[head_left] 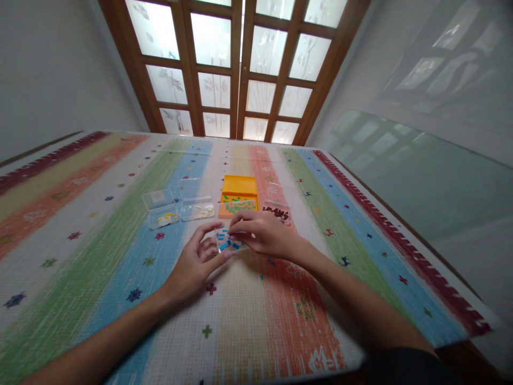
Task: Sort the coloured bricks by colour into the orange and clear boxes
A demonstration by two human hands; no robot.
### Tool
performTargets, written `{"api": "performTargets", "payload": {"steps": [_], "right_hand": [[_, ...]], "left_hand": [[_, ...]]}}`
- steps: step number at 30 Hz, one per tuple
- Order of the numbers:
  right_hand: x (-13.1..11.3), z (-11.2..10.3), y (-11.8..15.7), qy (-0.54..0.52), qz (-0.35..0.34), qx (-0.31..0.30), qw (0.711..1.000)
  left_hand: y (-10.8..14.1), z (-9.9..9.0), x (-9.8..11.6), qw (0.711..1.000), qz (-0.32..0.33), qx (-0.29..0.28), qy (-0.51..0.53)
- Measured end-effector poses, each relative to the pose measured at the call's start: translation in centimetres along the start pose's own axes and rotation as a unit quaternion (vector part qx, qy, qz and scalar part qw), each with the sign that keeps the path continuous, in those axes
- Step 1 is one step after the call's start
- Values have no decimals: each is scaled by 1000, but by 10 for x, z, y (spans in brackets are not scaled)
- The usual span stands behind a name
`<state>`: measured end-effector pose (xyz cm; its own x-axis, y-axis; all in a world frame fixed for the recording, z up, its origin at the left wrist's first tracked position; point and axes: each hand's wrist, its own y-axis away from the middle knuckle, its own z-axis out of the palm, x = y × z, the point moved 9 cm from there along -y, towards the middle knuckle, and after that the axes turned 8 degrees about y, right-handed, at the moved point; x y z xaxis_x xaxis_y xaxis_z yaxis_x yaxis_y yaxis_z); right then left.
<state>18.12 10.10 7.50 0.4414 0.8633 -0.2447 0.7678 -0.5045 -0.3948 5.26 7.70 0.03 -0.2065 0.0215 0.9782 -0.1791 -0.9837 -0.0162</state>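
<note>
A small clear plastic box (244,249) with several tiny blue pieces (235,246) in it stands in front of me, its lid raised at the back. My left hand (194,262) grips the box at its left side, thumb at the near edge and fingers around the far corner. Over the box's right part is my right hand (262,233), thumb and fingertips pinched together just above the blue pieces. Whatever the pinch holds is too small to make out. The right hand hides part of the box. A loose blue piece (262,277) lies on the cloth nearby.
Behind are an open orange box (239,184) with green pieces, clear boxes with yellow pieces (167,218) and whitish pieces (200,212), and one with dark brown pieces (280,213). A striped tablecloth (160,315) covers the table. Wooden glazed doors (236,69) stand beyond.
</note>
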Motion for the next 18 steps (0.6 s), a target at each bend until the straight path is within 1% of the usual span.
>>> {"api": "performTargets", "payload": {"steps": [3,5,7,11,14,16,18], "right_hand": [[-5,17,0,12,-17,-55,998],[-7,22,-1,16,-22,-73,997],[-6,19,-1,12,-20,-72,997],[-2,1,1,11,-16,-61,998],[0,-8,4,12,-8,-67,998],[0,-10,6,0,-6,-72,997],[-3,-7,6,-17,-16,-75,997]], "left_hand": [[5,9,-4,999,-12,-27,18],[6,10,-6,999,-17,-34,21],[6,10,-9,999,-26,-36,22],[5,8,-11,999,-32,-29,18],[5,5,-10,999,-31,-24,12],[5,4,-9,999,-29,-23,8],[4,3,-8,999,-24,-23,5]]}}
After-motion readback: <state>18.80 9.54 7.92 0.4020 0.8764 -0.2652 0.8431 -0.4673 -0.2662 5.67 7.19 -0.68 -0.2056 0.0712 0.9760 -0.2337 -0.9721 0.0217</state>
